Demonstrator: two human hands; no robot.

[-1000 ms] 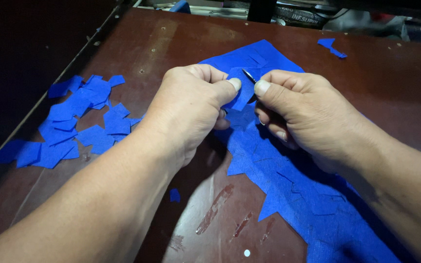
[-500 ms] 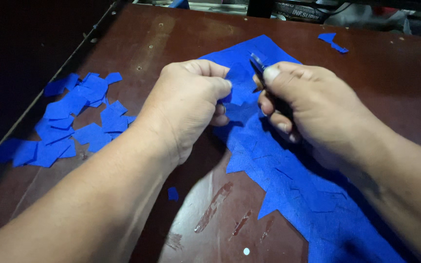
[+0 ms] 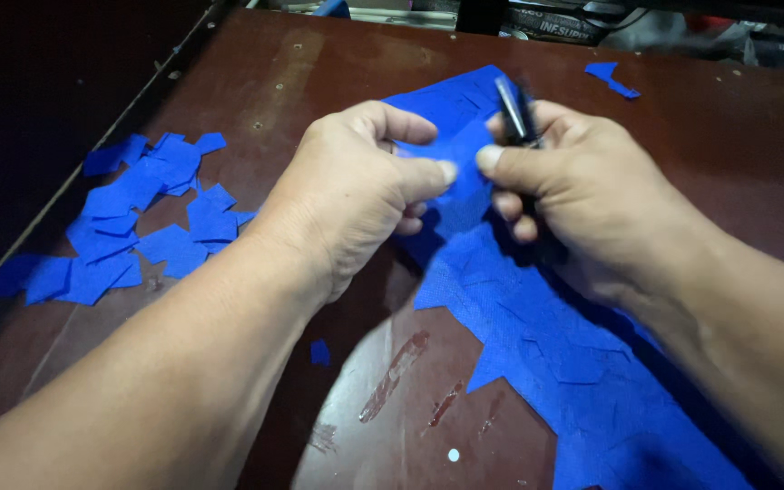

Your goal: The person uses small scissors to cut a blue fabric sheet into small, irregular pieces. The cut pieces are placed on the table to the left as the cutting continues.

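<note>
Left hand (image 3: 356,195) pinches edge of big jagged blue fabric sheet (image 3: 537,318) w/ thumb & fingers. Right hand (image 3: 583,195), just beside it, grips slim black-and-silver cutting tool (image 3: 514,113), thumb pressed on the same fabric. Left of left hand: pile of small cut blue fabric pieces (image 3: 129,222) on dark brown desk (image 3: 319,73). Beyond right hand: lone blue scrap (image 3: 612,77).
</note>
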